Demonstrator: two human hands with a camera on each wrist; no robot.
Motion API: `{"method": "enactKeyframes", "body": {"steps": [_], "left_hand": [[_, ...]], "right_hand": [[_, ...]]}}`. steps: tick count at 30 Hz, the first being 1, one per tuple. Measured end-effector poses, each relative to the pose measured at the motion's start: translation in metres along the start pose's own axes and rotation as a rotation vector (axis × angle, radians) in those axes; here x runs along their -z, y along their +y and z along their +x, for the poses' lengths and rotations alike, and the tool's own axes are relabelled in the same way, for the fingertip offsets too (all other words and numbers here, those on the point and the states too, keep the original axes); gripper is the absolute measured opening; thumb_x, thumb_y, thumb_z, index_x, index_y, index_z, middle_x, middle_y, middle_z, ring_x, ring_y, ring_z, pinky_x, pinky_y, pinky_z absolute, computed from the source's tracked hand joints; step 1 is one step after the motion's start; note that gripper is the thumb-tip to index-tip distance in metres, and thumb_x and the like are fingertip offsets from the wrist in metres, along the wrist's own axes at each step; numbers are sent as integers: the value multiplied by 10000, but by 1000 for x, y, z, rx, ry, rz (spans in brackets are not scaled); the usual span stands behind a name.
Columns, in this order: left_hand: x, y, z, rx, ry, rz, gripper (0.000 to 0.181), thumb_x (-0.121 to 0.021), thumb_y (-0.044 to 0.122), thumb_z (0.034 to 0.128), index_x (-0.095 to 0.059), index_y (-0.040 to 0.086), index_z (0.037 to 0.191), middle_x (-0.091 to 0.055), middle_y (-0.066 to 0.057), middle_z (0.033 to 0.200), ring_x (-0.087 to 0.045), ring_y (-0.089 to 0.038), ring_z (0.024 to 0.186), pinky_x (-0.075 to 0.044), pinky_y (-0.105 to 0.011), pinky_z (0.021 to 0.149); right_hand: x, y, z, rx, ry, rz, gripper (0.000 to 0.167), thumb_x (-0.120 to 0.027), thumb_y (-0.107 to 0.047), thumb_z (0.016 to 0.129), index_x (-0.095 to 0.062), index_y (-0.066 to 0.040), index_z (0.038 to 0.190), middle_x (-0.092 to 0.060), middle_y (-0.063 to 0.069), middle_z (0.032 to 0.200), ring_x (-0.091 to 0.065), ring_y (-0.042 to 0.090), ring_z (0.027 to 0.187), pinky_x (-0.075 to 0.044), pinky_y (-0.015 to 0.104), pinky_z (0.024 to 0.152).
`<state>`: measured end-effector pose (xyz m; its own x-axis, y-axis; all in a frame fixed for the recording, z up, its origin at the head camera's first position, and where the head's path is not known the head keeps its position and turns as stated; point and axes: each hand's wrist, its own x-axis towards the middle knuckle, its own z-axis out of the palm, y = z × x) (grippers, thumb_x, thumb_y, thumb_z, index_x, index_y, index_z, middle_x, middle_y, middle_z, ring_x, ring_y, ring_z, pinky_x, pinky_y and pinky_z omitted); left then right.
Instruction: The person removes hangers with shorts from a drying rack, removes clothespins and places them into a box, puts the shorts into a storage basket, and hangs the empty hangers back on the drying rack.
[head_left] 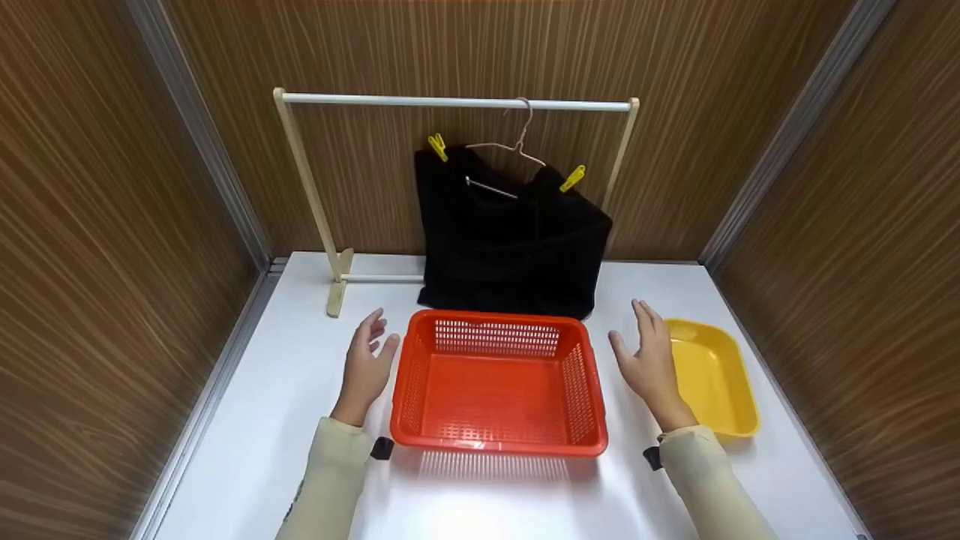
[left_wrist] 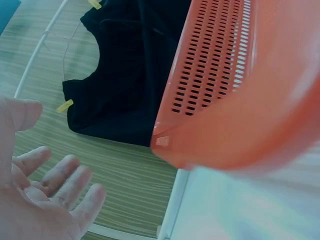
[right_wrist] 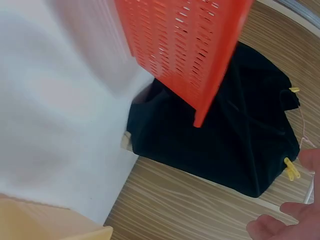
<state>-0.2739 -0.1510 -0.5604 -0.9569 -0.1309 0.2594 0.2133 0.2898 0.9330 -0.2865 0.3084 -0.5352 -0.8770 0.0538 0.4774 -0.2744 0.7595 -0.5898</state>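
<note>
An empty red basket (head_left: pixel 495 390) sits on the white table between the two hands. My left hand (head_left: pixel 366 371) is beside its left wall, fingers relaxed and apart, holding nothing; the left wrist view shows the same hand (left_wrist: pixel 55 195) with its palm up. To the right of the basket, my right hand (head_left: pixel 649 366) is held with fingers extended, near the yellow tray (head_left: pixel 712 379) and holding nothing. Behind the basket a black garment (head_left: pixel 517 240) hangs from a pink hanger (head_left: pixel 519 146), with yellow clips (head_left: pixel 437 147) (head_left: pixel 573 178) at its shoulders.
The hanger hooks over the white bar (head_left: pixel 375 99) of a wooden-legged rack (head_left: pixel 307 180) at the back. Wood-patterned panels (head_left: pixel 90 262) enclose the white table (head_left: pixel 262 420) at the left, back and right.
</note>
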Motion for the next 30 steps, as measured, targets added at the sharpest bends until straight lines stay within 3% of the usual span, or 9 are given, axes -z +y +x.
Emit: {"method": "enactKeyframes", "body": {"steps": [6, 13, 24, 30], "left_hand": [[-3, -10, -3, 96, -45, -25, 555, -615, 196, 1039, -426, 70, 1545, -557, -199, 1411, -530, -353, 1320, -433, -510, 1105], [-2, -15, -5, 142, -50, -36, 533, -611, 209, 1036, -455, 65, 1525, -564, -191, 1405, -559, -355, 1298, -462, -512, 1078], [-9, -19, -4, 240, -74, 11, 547, -620, 214, 1027, -452, 96, 1534, -538, -176, 1441, -552, -355, 1304, -482, -546, 1037], [-10, -27, -10, 259, -91, 18, 553, -617, 214, 1035, -436, 88, 1543, -545, -201, 1430, -586, -361, 1260, -520, -543, 987]], "right_hand": [[-3, 3, 5, -31, -27, -1, 669, -676, -199, 994, -386, -29, 1573, -383, 248, 1587, -353, 430, 1467, -248, 595, 1200], [-6, 7, 20, -26, -31, 2, 652, -666, -195, 997, -394, -24, 1565, -388, 258, 1580, -355, 442, 1463, -249, 589, 1201], [-9, 5, 66, 29, -29, 23, 623, -656, -184, 1001, -409, 27, 1533, -432, 281, 1528, -382, 439, 1439, -273, 577, 1189], [-10, 5, 91, 28, -48, 14, 606, -640, -189, 1012, -414, 23, 1532, -434, 276, 1524, -380, 430, 1440, -273, 568, 1191]]}}
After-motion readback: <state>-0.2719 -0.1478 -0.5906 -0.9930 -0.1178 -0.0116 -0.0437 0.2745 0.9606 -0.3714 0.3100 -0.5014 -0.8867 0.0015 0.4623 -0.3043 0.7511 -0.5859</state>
